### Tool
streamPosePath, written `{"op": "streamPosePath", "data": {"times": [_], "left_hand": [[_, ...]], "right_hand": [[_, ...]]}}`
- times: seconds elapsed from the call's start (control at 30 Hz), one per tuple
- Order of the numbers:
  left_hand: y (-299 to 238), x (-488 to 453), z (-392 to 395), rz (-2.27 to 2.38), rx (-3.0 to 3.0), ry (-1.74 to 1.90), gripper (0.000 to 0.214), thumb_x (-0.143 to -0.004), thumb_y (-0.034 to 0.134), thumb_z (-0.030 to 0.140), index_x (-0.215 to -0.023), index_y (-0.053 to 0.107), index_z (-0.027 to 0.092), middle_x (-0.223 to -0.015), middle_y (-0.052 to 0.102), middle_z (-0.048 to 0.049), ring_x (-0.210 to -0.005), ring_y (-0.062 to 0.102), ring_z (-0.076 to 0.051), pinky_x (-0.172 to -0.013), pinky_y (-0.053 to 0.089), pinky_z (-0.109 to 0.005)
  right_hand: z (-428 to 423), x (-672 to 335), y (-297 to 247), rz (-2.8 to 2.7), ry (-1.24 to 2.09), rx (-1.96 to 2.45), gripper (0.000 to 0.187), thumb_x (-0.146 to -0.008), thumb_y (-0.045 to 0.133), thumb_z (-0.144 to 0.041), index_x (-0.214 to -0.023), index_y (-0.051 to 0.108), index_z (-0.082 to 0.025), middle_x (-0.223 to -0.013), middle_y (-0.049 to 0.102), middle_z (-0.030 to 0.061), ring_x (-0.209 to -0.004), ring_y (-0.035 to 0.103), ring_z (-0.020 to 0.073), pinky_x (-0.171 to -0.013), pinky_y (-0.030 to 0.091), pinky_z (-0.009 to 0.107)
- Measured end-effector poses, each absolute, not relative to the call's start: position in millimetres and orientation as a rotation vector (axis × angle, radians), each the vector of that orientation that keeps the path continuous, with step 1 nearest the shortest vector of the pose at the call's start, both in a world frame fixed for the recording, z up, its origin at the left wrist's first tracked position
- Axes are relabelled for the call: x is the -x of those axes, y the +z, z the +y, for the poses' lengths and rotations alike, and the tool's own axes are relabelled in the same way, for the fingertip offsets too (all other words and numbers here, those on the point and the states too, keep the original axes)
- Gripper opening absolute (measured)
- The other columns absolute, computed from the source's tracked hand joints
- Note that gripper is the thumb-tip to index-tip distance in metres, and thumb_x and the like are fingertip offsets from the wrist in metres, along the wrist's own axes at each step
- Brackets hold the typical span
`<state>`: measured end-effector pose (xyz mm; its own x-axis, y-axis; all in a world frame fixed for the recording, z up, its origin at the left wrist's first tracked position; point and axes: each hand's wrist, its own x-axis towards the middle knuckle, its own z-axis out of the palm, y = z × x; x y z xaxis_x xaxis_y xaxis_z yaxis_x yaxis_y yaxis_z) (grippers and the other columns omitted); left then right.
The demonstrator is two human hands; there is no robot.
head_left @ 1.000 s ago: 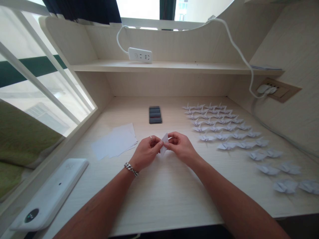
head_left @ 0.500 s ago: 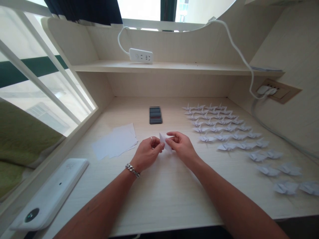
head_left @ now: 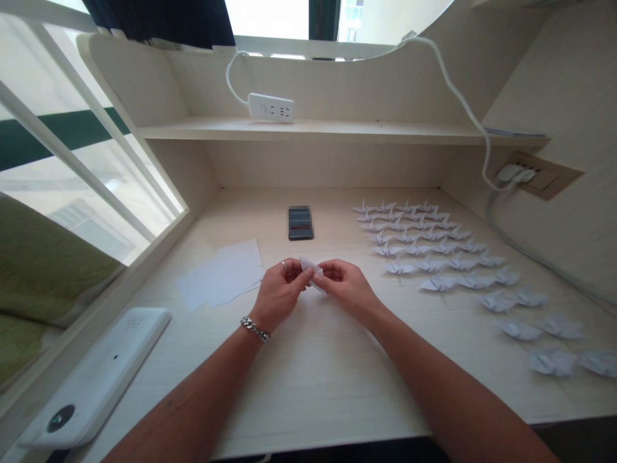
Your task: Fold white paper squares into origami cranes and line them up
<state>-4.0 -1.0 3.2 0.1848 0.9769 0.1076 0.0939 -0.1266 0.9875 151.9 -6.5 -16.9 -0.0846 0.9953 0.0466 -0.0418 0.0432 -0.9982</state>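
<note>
Folded paper (head_left: 310,271), small and white, sits just above the desk (head_left: 308,386), pinched between the two hands. The left hand (head_left: 278,292) nips its left edge with thumb and fingertips (head_left: 303,275) drawn close together, and the right hand (head_left: 349,289) grips its right side in the same narrow pinch, fingers (head_left: 333,269) curled over it. The folded paper's long axis slants from far-left to near-right, its pointed tip rising past the left fingertips and aimed roughly at the phone (head_left: 301,222) lying beyond the fingers. Left of the left-hand fingers lies a loose stack of white sheets (head_left: 222,275); right of the right-hand fingers, rows of paper cranes (head_left: 434,247) cover the desk. Above, the shelf (head_left: 366,130) holds a power strip (head_left: 270,107).
</note>
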Motion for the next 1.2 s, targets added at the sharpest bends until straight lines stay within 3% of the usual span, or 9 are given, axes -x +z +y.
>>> {"op": "streamPosePath", "data": {"times": [0.13, 0.57, 1.0, 1.2], "left_hand": [[0.7, 5.6, -0.2, 1.109, -1.493, 1.119, 0.021, -0.078, 0.068, 0.033, -0.074, 0.063, 0.013, -0.068, 0.065, -0.0016, -0.063, 0.059, -0.012, -0.062, 0.048, -0.025], [1.0, 10.6, -0.7, 1.15, -1.638, 0.974, 0.031, -0.08, 0.066, 0.044, -0.083, 0.065, 0.013, -0.072, 0.069, -0.0051, -0.067, 0.065, -0.016, -0.062, 0.049, -0.026], [-1.4, 9.2, 1.2, 1.078, -1.486, 0.937, 0.029, -0.078, 0.068, 0.041, -0.082, 0.064, 0.013, -0.076, 0.067, -0.0044, -0.069, 0.064, -0.015, -0.066, 0.054, -0.029], [0.7, 8.2, 1.7, 1.106, -1.494, 0.968, 0.029, -0.077, 0.068, 0.041, -0.079, 0.066, 0.012, -0.071, 0.067, -0.0037, -0.063, 0.061, -0.012, -0.06, 0.053, -0.025]], "right_hand": [[-5.4, -152.9, -18.2, -1.328, 1.185, 1.105, 0.02, -0.075, 0.068, -0.034, -0.076, 0.063, -0.015, -0.07, 0.063, 0.0011, -0.065, 0.057, 0.0131, -0.062, 0.046, 0.027], [-10.0, -155.4, -9.5, -1.376, 1.112, 1.099, 0.018, -0.076, 0.069, -0.033, -0.081, 0.069, -0.016, -0.071, 0.067, 0.0031, -0.066, 0.061, 0.0154, -0.063, 0.05, 0.028], [-10.8, -158.4, -5.3, -1.384, 1.133, 1.123, 0.018, -0.076, 0.069, -0.032, -0.082, 0.066, -0.015, -0.062, 0.064, 0.0003, -0.055, 0.06, 0.0132, -0.054, 0.049, 0.026], [-13.4, -160.8, -3.5, -1.514, 1.032, 1.166, 0.019, -0.078, 0.068, -0.034, -0.085, 0.071, -0.016, -0.069, 0.068, 0.0029, -0.06, 0.061, 0.0139, -0.059, 0.049, 0.026]]}}
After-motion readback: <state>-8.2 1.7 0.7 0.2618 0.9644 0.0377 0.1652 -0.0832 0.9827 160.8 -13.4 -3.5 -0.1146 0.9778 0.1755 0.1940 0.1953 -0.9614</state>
